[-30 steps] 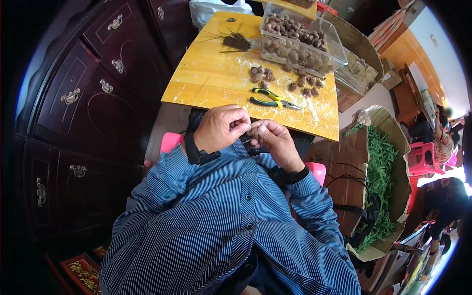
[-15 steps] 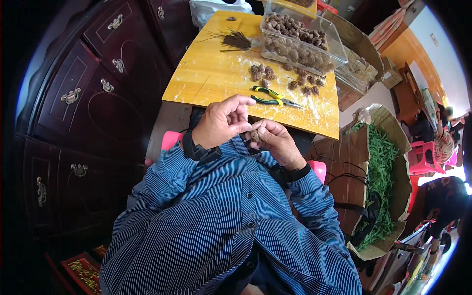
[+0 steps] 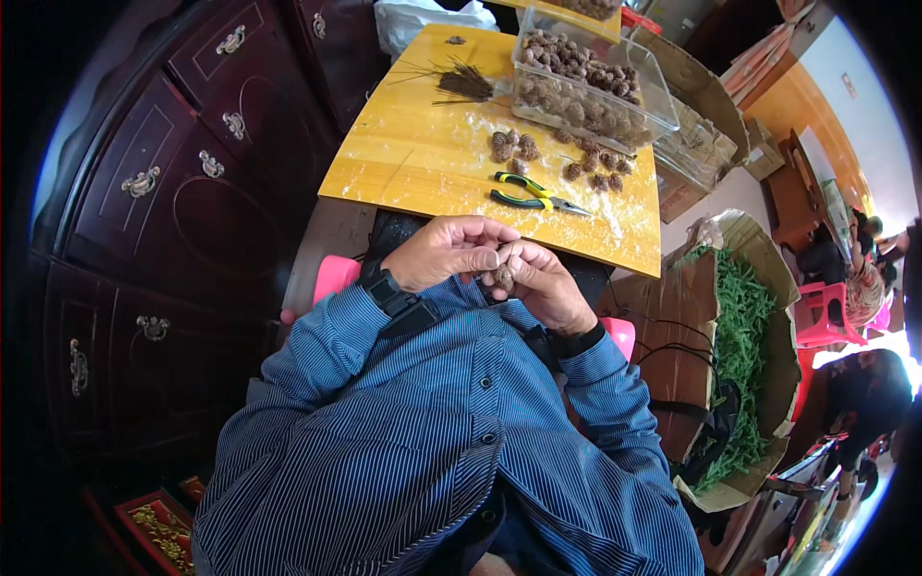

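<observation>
A small brown pine cone (image 3: 503,279) is pinched between the thumb and fingers of my right hand (image 3: 549,286), in front of my shirt by the table's near edge. My left hand (image 3: 449,253) meets it at the top of the cone, thumb and fingers drawn together; whatever lies between them is too small to make out. Just beyond my hands, pliers (image 3: 538,195) with yellow and black handles lie on the yellow table (image 3: 384,154). Two loose groups of pine cones (image 3: 517,149) sit behind the pliers.
A clear plastic bin (image 3: 663,120) of pine cones stands at the table's far right. Thin dark wires (image 3: 466,83) lie bundled at the back. On the right is a cardboard box (image 3: 783,288) of green artificial foliage (image 3: 740,336). Dark drawers (image 3: 144,192) line the left.
My left hand has moved right and slightly down, its fingers closing in against the right hand's fingers at the cone. The right hand has barely shifted.
</observation>
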`<act>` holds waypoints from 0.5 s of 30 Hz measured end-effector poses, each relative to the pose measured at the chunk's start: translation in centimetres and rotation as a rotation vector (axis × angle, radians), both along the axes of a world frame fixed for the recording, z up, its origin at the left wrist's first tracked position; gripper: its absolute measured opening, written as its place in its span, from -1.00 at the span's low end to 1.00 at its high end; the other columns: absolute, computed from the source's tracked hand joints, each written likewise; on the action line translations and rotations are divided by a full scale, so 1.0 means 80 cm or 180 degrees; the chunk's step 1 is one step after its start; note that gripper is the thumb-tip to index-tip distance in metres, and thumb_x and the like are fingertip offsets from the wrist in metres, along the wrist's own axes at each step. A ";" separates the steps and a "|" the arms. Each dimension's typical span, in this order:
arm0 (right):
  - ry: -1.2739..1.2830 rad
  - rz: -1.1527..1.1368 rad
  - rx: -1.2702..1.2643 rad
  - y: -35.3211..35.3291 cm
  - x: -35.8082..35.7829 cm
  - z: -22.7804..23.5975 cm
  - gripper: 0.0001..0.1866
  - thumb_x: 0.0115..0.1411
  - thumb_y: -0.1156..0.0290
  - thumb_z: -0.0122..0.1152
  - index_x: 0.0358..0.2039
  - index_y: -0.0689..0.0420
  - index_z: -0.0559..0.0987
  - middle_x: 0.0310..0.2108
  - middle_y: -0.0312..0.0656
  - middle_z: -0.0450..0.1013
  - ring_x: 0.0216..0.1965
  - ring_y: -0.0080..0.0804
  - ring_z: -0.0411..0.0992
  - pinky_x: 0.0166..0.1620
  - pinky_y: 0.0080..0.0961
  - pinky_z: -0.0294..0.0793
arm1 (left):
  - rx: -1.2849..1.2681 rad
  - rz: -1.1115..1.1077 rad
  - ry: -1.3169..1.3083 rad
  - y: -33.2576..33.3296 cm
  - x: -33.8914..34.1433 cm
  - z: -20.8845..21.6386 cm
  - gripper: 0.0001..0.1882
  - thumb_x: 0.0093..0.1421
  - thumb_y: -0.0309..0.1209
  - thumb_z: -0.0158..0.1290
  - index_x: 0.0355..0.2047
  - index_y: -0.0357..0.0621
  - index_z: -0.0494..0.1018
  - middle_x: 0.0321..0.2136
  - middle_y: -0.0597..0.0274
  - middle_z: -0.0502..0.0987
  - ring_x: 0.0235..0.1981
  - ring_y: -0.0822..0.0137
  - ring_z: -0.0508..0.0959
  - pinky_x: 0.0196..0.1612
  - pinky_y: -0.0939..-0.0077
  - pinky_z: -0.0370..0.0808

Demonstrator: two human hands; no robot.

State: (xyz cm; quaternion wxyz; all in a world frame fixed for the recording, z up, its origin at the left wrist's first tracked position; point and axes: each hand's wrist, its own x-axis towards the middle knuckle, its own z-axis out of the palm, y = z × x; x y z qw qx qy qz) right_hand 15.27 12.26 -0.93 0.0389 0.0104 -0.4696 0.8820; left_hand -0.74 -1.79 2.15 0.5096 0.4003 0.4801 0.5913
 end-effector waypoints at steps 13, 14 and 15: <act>-0.0585 -0.0623 0.0632 0.003 0.015 0.017 -0.76 0.43 0.34 -0.03 -0.08 0.20 0.53 -0.26 -0.24 0.54 -0.30 -0.58 0.48 -0.21 -0.63 0.52 | -0.0036 0.0135 -0.0147 0.023 0.012 -0.004 -0.85 0.27 -0.36 0.14 -0.33 -0.17 0.48 -0.55 0.40 0.43 -0.56 0.59 0.37 -0.50 0.72 0.28; -0.0417 -0.0773 0.0660 -0.006 0.010 0.006 -0.75 0.43 0.35 -0.05 -0.09 0.21 0.53 -0.28 -0.25 0.54 -0.31 -0.58 0.48 -0.24 -0.60 0.53 | 0.0008 0.0189 0.0014 0.015 0.005 -0.018 -0.85 0.28 -0.34 0.12 -0.35 -0.17 0.49 -0.55 0.38 0.43 -0.59 0.57 0.34 -0.54 0.69 0.21; -0.0233 -0.1014 0.0744 -0.007 -0.001 -0.011 -0.74 0.44 0.36 -0.07 -0.10 0.23 0.54 -0.29 -0.26 0.55 -0.31 -0.58 0.48 -0.26 -0.58 0.54 | -0.0197 0.0404 0.0223 0.011 0.005 -0.013 -0.85 0.28 -0.34 0.12 -0.35 -0.15 0.49 -0.55 0.39 0.43 -0.59 0.58 0.33 -0.54 0.67 0.21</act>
